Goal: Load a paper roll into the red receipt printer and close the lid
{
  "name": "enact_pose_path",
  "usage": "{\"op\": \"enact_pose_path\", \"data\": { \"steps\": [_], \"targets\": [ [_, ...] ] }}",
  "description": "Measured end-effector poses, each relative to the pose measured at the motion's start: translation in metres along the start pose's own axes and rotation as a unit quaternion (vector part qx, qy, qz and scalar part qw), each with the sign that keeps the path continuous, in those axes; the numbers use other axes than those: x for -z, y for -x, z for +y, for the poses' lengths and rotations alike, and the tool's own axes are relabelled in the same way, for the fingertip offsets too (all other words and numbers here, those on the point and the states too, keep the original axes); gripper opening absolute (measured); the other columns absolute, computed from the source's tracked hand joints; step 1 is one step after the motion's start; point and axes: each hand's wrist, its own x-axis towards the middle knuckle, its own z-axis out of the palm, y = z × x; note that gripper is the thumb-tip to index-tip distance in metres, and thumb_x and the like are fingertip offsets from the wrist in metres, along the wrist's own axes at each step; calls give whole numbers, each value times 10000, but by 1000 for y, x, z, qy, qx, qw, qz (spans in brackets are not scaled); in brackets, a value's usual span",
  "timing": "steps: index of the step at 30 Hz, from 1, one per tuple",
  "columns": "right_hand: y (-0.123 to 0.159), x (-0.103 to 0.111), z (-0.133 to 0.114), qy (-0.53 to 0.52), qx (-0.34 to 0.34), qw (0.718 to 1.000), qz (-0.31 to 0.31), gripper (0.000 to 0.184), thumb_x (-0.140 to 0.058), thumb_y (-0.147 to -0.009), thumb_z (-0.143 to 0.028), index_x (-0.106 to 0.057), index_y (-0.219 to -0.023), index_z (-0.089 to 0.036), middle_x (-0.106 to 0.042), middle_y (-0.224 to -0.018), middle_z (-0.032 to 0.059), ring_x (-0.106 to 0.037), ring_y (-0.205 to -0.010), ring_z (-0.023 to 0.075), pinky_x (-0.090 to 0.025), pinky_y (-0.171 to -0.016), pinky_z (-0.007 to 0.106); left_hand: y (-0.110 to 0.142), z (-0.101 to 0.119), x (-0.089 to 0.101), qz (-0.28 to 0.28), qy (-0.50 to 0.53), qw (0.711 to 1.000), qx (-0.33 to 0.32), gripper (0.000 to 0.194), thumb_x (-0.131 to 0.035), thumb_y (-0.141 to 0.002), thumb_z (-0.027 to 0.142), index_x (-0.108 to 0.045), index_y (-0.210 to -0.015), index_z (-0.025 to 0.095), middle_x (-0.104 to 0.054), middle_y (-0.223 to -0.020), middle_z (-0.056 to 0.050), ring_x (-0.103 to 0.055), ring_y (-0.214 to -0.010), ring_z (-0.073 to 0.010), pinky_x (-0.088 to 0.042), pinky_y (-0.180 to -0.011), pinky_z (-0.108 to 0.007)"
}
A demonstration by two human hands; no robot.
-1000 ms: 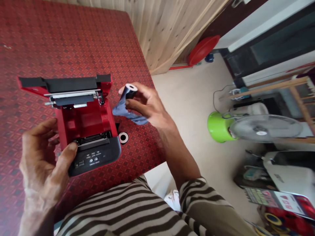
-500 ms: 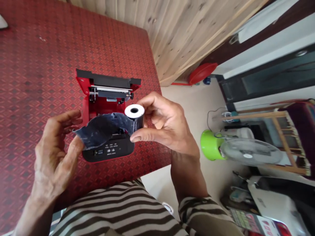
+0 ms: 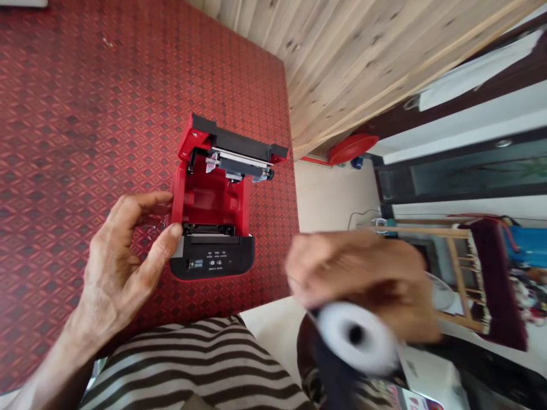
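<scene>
Resting beside the printer (image 3: 216, 250) near the centre of the head view, the left hand (image 3: 123, 262) has its thumb and forefinger part spread, their tips at the printer's left side; its other fingers are partly hidden, so I cannot tell whether it grips. The printer sits on the red patterned table (image 3: 85, 148), its lid (image 3: 241, 142) raised toward the top of the frame and its red paper bay (image 3: 209, 196) open and bare. At the lower right, the right hand (image 3: 363, 276), blurred, is curled on the paper roll (image 3: 378, 341), whose white end with a dark core faces the camera. The roll is well apart from the printer, past the table's edge. A striped shirt (image 3: 205, 364) fills the bottom middle.
</scene>
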Motion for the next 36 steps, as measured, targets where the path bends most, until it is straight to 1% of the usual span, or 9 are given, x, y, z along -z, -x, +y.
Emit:
{"op": "enact_pose_path", "data": {
  "steps": [2,5,9,12,15,18,23,30,36],
  "targets": [
    [-15,-9,1,-19,-32,998,-49,238,-675,-1037,-432,-741,-1205,-276,-805,-1037,40,-768,-879,167,-634,-797,311,0,-1,0,0,-2,1000,-9,375,-682,-960,496,-692,-1271,286,-767,-1165,-34,-739,-1040,-242,-572,-999,-465],
    [-39,-33,1,80,-73,994,-6,279,-758,-978,-239,-700,-1251,-217,-788,-1148,47,-751,-1021,184,-608,-937,323,0,-3,1,-5,-2,1000,-19,358,-672,-972,491,-693,-1255,272,-761,-1143,-34,-734,-1028,-229,-572,-994,-448],
    [-57,-59,0,225,-102,969,-9,201,-639,-1028,-181,-698,-1220,-186,-779,-1155,90,-729,-1058,249,-588,-955,403,-1,-4,1,-7,1,1000,-23,354,-665,-977,498,-693,-1249,273,-758,-1137,-33,-726,-1017,-220,-585,-985,-433],
    [-64,-67,-1,310,-123,943,-10,156,-606,-1034,-165,-708,-1150,-182,-780,-1145,120,-710,-1026,274,-580,-914,426,-1,-4,1,-6,-5,1000,-20,365,-666,-970,515,-696,-1248,281,-763,-1132,-37,-728,-1003,-230,-593,-977,-443],
    [-70,-70,1,360,-132,923,-20,146,-598,-1013,-116,-709,-1075,-186,-780,-1015,127,-678,-1025,298,-564,-895,442,0,-4,0,-4,-4,1000,-22,365,-668,-966,519,-698,-1244,285,-766,-1131,-36,-731,-995,-234,-594,-972,-445],
    [-78,-73,6,375,-144,915,-39,189,-592,-980,-58,-707,-1065,-182,-774,-953,121,-681,-1021,299,-549,-807,404,0,-6,0,-8,-1,1000,-25,364,-667,-974,502,-691,-1255,272,-764,-1144,-40,-734,-996,-226,-588,-964,-431],
    [-94,-76,19,383,-178,905,-51,261,-590,-968,-56,-712,-1160,-186,-783,-930,107,-722,-841,272,-486,-657,362,-1,-7,0,-6,0,1000,-29,368,-667,-976,495,-691,-1253,255,-759,-1117,-42,-730,-993,-221,-577,-955,-425],
    [-103,-79,22,350,-195,915,-55,296,-503,-1012,-53,-712,-1187,-169,-747,-1215,169,-742,-1005,322,-568,-788,427,-1,-7,-2,-11,4,1000,-13,381,-667,-969,501,-693,-1259,256,-764,-1141,-51,-729,-1032,-233,-567,-1002,-443],
    [-98,-76,20,334,-203,918,-68,306,-525,-1030,-48,-702,-1265,-133,-747,-1251,179,-755,-1042,312,-613,-875,441,-2,-8,-2,-10,9,1000,-15,380,-665,-967,493,-696,-1249,241,-765,-1141,-51,-734,-1036,-233,-563,-978,-435]
  ]
}}
